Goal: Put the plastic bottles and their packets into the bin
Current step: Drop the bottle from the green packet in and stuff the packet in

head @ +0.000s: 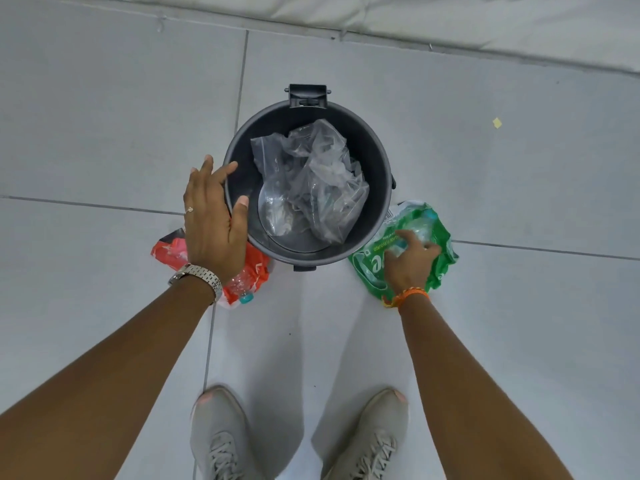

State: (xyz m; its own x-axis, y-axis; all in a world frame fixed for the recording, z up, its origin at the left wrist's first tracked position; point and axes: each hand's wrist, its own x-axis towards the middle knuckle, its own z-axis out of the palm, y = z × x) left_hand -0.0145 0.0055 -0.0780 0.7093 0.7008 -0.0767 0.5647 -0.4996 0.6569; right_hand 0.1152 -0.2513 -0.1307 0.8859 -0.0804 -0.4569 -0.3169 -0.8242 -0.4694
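Observation:
A dark grey round bin (pixel 375 157) stands open on the tiled floor, with a crumpled clear plastic bag (pixel 311 181) inside. On the floor at its left lies a red packet (pixel 169 252) holding a clear bottle with a blue cap (pixel 246 298). At its right lies a green packet (pixel 438 237) with clear bottles inside. My left hand (pixel 211 223) hovers open over the bin's left rim and above the red packet, fingers spread. My right hand (pixel 410 259) presses down on the green packet, fingers curled into it.
My two grey lace-up shoes (pixel 221 434) stand just in front of the bin. A white mattress or sheet edge (pixel 450 19) runs along the top. A small yellow scrap (pixel 497 123) lies on the floor tiles at the right.

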